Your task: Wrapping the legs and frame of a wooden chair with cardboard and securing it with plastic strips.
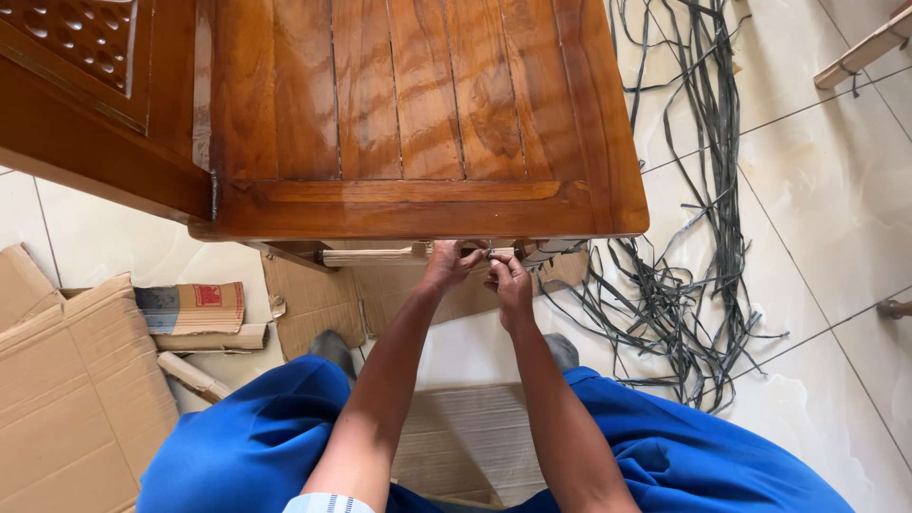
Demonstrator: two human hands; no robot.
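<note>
Nearest the camera, blue trouser legs [256,446] frame both bare forearms, which reach forward over flattened brown cardboard sheets [76,389] lying on the floor. The left hand [446,266] and right hand [510,280] meet just under the near edge of the glossy slatted brown wooden table top [399,104]. Their fingertips are pressed together around something small and thin there, perhaps a strand end; what it is cannot be told, since the edge shades it.

Because the work sits under that overhanging edge, the pinch could slip unseen, and knuckles may scrape the wood.

A pale wooden rail [375,256] runs just below the edge, left of the hands. To the right, a tangle of loose grey flat strands [703,247] sprawls across the glossy cream floor tiles [836,209], close to the right leg; it could snag a foot. Farther left stands dark carved wooden furniture [85,57].
</note>
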